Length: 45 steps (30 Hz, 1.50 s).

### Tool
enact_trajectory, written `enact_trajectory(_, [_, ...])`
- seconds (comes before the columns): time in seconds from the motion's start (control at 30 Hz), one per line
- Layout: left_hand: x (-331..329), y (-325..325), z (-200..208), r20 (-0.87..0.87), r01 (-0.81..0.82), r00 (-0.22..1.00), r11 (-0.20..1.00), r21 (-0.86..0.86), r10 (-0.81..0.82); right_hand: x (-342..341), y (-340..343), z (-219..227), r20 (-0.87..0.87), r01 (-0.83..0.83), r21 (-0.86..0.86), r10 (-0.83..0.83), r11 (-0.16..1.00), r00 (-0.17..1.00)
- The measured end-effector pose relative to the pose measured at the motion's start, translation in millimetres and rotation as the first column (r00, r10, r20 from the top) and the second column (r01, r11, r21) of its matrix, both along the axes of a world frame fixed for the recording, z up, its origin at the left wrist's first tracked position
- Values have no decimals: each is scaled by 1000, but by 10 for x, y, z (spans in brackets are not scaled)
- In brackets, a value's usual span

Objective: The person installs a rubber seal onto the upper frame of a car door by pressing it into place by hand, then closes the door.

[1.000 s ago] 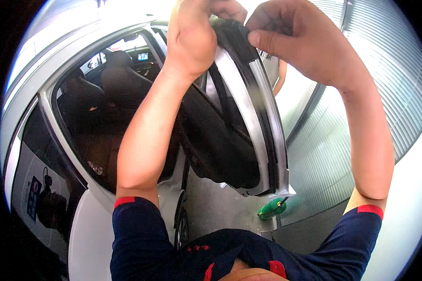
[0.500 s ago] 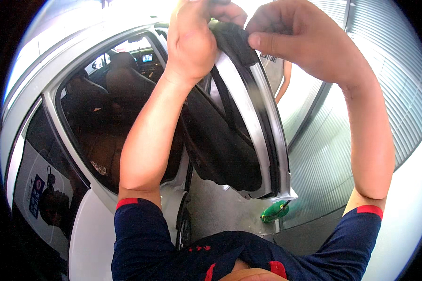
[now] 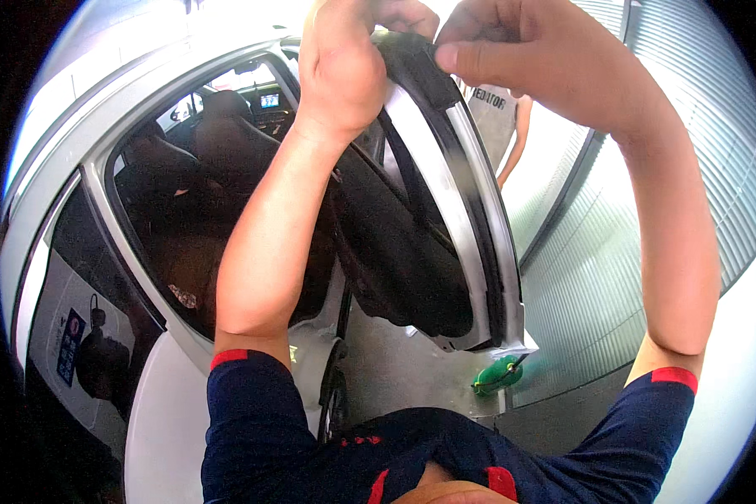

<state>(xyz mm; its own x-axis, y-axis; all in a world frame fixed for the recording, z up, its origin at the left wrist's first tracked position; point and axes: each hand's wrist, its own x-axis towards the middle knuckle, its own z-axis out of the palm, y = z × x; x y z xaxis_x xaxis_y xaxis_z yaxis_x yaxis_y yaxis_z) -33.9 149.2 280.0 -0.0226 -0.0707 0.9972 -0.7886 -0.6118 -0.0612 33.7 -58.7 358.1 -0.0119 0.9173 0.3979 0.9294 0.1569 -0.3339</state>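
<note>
The rear door (image 3: 403, 260) of a white car stands open in front of me, its edge toward me. A soft black strip (image 3: 420, 71), cloth-like or film-like, wraps the top corner of its window frame (image 3: 445, 176). My left hand (image 3: 344, 71) is closed at the left side of that corner, with its curled fingers partly cut off by the top of the picture. From the right, my right hand (image 3: 529, 63) pinches the strip's right edge, the thumb lying along it and the fingers bent. The exact hold of the fingertips is hard to see.
Left of the door is the car's opening with dark seats (image 3: 227, 139) inside. A green bottle-like container (image 3: 497, 375) sits below the door's lower corner. Behind the door stands a person in a grey top (image 3: 489, 126). A ribbed shutter wall (image 3: 630, 210) runs along the right.
My right thumb has shifted slightly up and left along the strip's edge. The left hand keeps its place at the corner. More of the person behind the door shows.
</note>
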Motion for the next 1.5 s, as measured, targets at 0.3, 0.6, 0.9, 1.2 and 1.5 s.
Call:
enact_trajectory(0.3, [32,-118,-68,-131,182,965,940,-289,-227,22,-26,32,204,-9,59,-3,998,979])
enact_trajectory(0.6, [8,-42,-69,-154,123,976,976,-179,-152,24,-11,-182,142,8,180,-34,984,989])
enact_trajectory(0.9, [-68,-66,-46,-185,110,973,982,-153,-138,5,31,-80,59,47,98,-53,994,997])
enact_trajectory(1.2, [-69,-154,-62,-163,50,983,976,-211,-85,50,35,-121,45,12,121,-18,993,999])
enact_trajectory(1.5, [-28,-22,-49,-164,69,982,988,-137,-91,9,-52,-72,37,39,95,-42,995,998])
